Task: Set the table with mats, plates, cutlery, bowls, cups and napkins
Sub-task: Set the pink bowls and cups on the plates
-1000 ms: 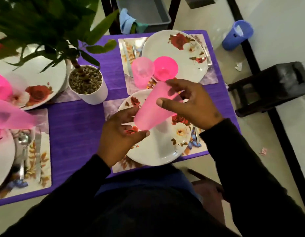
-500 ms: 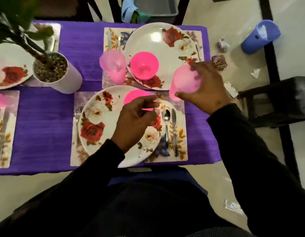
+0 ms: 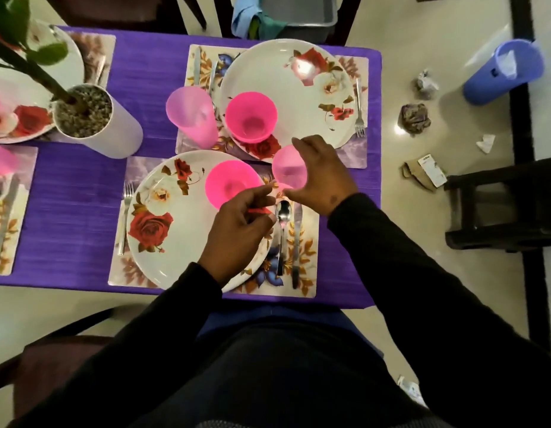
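Views: I had only one, the wide-angle camera worn on my head.
Direction: it looked forward and steeply down over my chest and dark sleeves.
Distance: close; my left hand [image 3: 237, 233] and right hand [image 3: 320, 177] sat near the frame's centre.
Centre: the near floral plate [image 3: 163, 223] on its placemat [image 3: 305, 257], seen almost from straight above.
Top edge: the table's far side, with a grey bin [image 3: 302, 10] behind.
Right side: pale floor and a blue jug [image 3: 502, 72].
Shared ground: none, with a single view.
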Motion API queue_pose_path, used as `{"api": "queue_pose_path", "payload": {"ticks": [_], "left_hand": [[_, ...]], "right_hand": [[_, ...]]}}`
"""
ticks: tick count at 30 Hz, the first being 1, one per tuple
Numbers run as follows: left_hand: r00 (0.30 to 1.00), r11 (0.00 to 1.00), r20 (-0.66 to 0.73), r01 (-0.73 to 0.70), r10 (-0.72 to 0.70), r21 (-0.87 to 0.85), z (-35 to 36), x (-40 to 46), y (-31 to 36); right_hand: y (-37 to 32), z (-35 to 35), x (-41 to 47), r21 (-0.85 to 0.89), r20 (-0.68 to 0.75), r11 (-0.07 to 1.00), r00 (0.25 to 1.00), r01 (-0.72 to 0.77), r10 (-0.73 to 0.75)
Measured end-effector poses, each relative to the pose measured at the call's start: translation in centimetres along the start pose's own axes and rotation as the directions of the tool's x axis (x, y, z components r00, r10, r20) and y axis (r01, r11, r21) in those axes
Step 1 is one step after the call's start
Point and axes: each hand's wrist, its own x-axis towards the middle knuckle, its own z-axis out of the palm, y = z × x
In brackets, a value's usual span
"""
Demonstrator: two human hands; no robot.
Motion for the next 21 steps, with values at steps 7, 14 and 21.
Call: {"api": "queue_pose_path", "payload": {"ticks": [7, 14, 21], "left_hand": [[1.0, 0.999, -0.028, 0.0, -0.001, -0.043, 0.7, -0.1, 0.4], [0.97, 0.983, -0.183, -0.175, 0.162, -0.061, 1.7, -0.2, 1.2], [0.955, 0.946, -0.202, -0.258, 0.219, -0.195, 4.6, -0.3, 1.8]], "right_hand": [[-0.5, -0.2, 0.1, -0.07, 0.025, 0.997, 0.999, -0.026, 0.027], [-1.2, -3.3, -1.8, -0.055, 0.008, 0.996, 0.997, -0.072, 0.073], [0.9, -7.1, -7.2, 0.078, -0.227, 0.991, 0.967, -0.105, 0.12]]}}
